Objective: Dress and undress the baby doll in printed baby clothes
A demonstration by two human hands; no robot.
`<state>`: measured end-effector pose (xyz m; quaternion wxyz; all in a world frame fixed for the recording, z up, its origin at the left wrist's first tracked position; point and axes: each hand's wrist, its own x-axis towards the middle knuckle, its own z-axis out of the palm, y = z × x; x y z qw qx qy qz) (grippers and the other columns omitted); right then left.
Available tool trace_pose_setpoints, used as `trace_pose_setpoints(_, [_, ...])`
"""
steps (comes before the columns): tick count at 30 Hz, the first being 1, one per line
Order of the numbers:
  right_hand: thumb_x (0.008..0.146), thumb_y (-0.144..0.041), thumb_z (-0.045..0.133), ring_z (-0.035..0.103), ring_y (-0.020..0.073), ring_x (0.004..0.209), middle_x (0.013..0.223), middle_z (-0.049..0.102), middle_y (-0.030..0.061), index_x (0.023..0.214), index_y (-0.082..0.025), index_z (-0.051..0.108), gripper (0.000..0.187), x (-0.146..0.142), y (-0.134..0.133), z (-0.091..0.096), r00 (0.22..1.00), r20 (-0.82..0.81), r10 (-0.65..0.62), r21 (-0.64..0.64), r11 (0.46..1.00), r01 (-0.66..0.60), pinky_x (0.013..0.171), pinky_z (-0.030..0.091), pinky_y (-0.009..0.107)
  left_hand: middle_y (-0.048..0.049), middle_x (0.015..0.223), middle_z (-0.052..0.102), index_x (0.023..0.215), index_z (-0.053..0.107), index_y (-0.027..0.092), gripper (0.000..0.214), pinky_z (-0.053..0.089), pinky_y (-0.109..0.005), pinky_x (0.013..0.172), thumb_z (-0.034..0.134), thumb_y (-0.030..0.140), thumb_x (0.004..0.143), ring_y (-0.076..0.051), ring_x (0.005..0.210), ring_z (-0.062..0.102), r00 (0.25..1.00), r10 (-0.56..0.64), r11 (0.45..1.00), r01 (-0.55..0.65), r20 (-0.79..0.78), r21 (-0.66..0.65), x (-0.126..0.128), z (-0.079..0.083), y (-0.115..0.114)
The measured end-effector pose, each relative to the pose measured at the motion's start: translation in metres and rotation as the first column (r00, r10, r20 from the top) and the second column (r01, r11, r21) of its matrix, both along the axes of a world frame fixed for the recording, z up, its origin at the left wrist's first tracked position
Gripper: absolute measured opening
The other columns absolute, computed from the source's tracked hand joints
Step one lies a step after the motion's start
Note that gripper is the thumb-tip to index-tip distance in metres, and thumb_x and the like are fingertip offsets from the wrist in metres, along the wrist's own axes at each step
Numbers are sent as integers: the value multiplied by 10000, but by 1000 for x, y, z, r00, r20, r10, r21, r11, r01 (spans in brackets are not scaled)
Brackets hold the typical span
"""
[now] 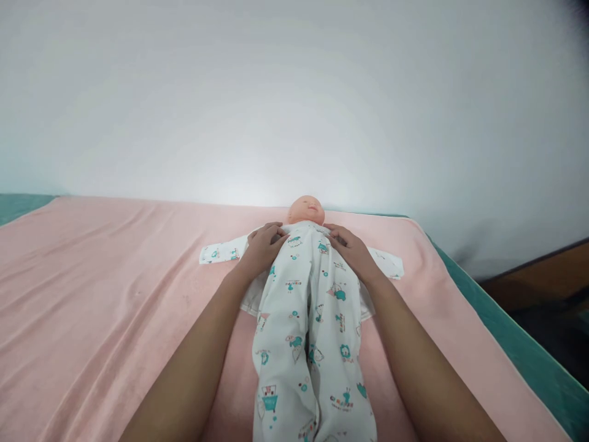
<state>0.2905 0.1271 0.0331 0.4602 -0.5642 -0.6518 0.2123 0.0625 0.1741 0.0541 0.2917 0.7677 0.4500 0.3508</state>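
A baby doll [307,210] lies on its back at the far side of a pink sheet, only its head uncovered. White printed baby trousers [283,313] are laid lengthwise over its body, waist end near the neck and legs stretching toward me. Beneath them is a white printed top [224,250], its sleeves spread to both sides. My left hand [265,248] has its fingers curled at the left edge of the waist. At the opposite edge, my right hand [352,248] grips the trousers in the same way. Both thumbs are partly hidden.
The pink sheet [115,294] covers most of the bed and has wrinkles on the left. Green bedding [510,344] shows along the right edge. A pale wall [294,98] rises directly behind the doll, and a brown wooden panel [547,270] stands at the right.
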Motion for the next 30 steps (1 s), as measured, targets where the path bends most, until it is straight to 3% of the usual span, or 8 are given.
trace_pose_setpoints(4, [870,-497,453,551,199,743,792,653,-5,803,-259,578,277,0,8,7,985,132,-115,-72,990,125,685,375,312,-63,1062,655,709,525,205,184,406,-355,864,554,365,796,-218,911,555,999,-20,997,23,43,-75,0,2,11])
trace_pose_setpoints(8, [856,-476,457,521,205,673,678,611,2,753,-260,559,261,1,34,9,943,251,-220,-52,969,240,632,329,303,-20,695,586,721,469,219,159,394,-317,702,514,339,816,-198,707,520,981,183,982,-185,-60,-30,9,-4,31])
trace_pose_setpoints(11, [824,-478,504,519,198,665,682,619,5,714,-256,569,256,1,46,3,946,215,-241,-105,958,268,618,336,298,-18,646,541,744,454,226,112,372,-311,663,487,295,826,-205,673,508,957,268,963,-270,-110,2,14,-10,39])
trace_pose_setpoints(15, [771,-475,575,546,188,700,721,643,-6,779,-254,620,226,-3,39,-6,975,-2,-223,-99,970,222,639,398,298,-42,752,617,793,508,224,83,401,-316,686,522,303,816,-211,722,544,969,239,970,-241,-66,-36,15,-18,36])
trace_pose_setpoints(18, [785,-397,566,597,203,877,934,691,3,917,-276,678,212,-5,25,-8,981,-125,-148,-50,988,143,790,443,333,-52,962,660,927,598,239,135,431,-322,797,532,275,815,-211,868,587,983,176,984,-176,54,-6,11,-24,28])
trace_pose_setpoints(21, [835,-325,495,570,210,1065,1138,657,-7,1063,-322,686,297,-5,9,-9,991,-103,-91,-9,996,91,946,404,366,-52,1135,637,1027,669,263,273,403,-327,933,523,209,803,-220,1021,577,996,75,992,-79,49,97,4,-30,21])
trace_pose_setpoints(24, [846,-277,472,530,217,1149,1217,628,-29,1158,-358,651,368,-3,-3,-10,999,-33,-37,45,998,39,1007,371,378,-54,1201,621,1077,692,279,340,340,-357,1032,569,201,770,-252,1127,532,998,54,988,-56,15,146,-4,-36,13])
trace_pose_setpoints(30, [865,-270,423,519,218,1179,1250,617,-21,1185,-315,636,387,-2,-14,-16,998,59,-9,86,996,4,1036,366,391,-55,1389,486,1269,564,243,442,193,-371,1137,511,250,831,-217,1279,406,980,38,969,11,-194,248,-19,-36,-13])
